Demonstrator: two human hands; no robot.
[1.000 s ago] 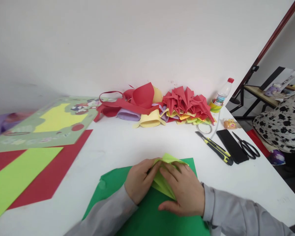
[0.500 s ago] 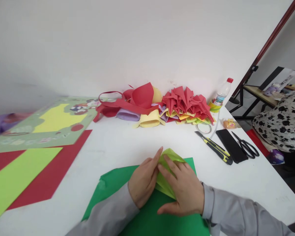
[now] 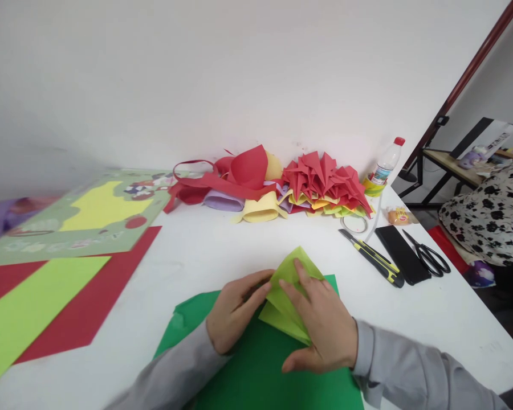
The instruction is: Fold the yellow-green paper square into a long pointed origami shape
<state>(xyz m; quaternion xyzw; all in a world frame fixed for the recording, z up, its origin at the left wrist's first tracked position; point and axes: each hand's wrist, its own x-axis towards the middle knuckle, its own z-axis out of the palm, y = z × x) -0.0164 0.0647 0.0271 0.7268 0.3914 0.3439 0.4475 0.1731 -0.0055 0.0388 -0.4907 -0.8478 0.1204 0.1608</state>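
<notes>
A folded piece of lime-green paper point(image 3: 284, 313) lies over a large dark green sheet point(image 3: 256, 364) on the white table. My right hand point(image 3: 320, 322) rests on the folded paper with its fingers spread and the thumb apart. At the paper's left corner, my left hand point(image 3: 239, 310) has thumb and fingers closed together, pinching its edge. The paper's top point sticks out past the far edge of the green sheet. Part of the fold is covered by my right fingers.
Behind are red folded paper shapes point(image 3: 314, 176), a yellow paper roll point(image 3: 260, 208) and a bottle point(image 3: 382, 168). To the right lie a utility knife point(image 3: 374, 259), a black case point(image 3: 402, 254) and scissors point(image 3: 427, 256). A decorated green board point(image 3: 89, 242) and red paper point(image 3: 106, 296) are at left.
My left hand has drawn back left from the middle of the lime-green paper to its left corner. The paper now shows more fully, its top point farther up.
</notes>
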